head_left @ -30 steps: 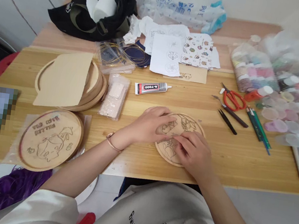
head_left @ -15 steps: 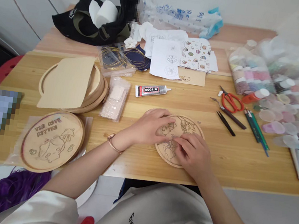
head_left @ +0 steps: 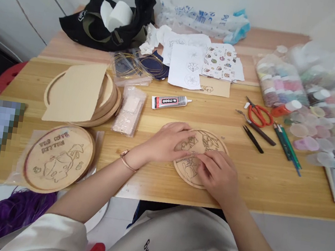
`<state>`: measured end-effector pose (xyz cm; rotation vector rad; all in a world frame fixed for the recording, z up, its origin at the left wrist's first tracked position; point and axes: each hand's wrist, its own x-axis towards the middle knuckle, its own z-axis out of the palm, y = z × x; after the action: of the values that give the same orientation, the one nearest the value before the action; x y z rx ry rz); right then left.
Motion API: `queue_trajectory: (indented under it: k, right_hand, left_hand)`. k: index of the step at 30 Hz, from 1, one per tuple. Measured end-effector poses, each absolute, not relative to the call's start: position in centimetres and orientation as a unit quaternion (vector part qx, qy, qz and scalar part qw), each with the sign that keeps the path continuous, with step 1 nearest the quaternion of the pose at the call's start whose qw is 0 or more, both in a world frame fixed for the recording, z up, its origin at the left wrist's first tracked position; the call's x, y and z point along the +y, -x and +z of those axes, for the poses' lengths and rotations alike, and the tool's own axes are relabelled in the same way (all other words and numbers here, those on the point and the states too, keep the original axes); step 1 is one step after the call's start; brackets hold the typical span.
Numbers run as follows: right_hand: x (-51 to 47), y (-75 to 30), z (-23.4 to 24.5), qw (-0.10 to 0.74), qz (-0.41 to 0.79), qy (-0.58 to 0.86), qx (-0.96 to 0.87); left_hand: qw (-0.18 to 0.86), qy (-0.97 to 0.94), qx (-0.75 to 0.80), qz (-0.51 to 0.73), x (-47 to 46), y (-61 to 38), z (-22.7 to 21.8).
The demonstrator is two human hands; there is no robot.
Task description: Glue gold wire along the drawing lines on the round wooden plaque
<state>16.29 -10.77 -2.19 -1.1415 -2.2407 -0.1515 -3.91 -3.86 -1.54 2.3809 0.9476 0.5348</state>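
Slightly rightward the right hand (head_left: 219, 174) has moved, its fingers gathered, on what I cannot tell, while the left hand (head_left: 169, 142), loosely spread, holds nothing visible, both touching the pale, round wooden board with dark engraved lines (head_left: 189, 170), flat beneath their fingertips, without long axis.

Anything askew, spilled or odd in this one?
No spill shows. The tan sheet lies askew over the stacked round trays, one corner jutting past them. The nearer tray has a purplish mark along its left rim, possibly a stain. The patterned board looks fine where visible.
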Motion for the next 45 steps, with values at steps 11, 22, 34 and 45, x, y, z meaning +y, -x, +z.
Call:
queue_trajectory:
  k: [11,22,34,45]
  right_hand:
    - [-15.5,-15.8,0.7,0.313,0.041,0.427,-0.848]
    - [-14.8,-26.1,2.9,0.292,0.018,0.645,-0.706]
    - [-5.8,-28.0,-1.2,0.185,-0.042,0.715,-0.672]
    - [-11.1,-23.2,8.0,0.279,-0.122,0.446,-0.842]
  left_hand:
    - [0.256,-0.882,0.343,0.199,-4.0,4.1,-1.7]
    - [0.156,-0.871,0.394,0.249,-3.5,3.9,-1.2]
    - [0.092,-0.88,0.395,0.246,-4.2,2.9,2.4]
    - [0.145,-0.921,0.284,0.222,-5.8,-0.3,6.1]
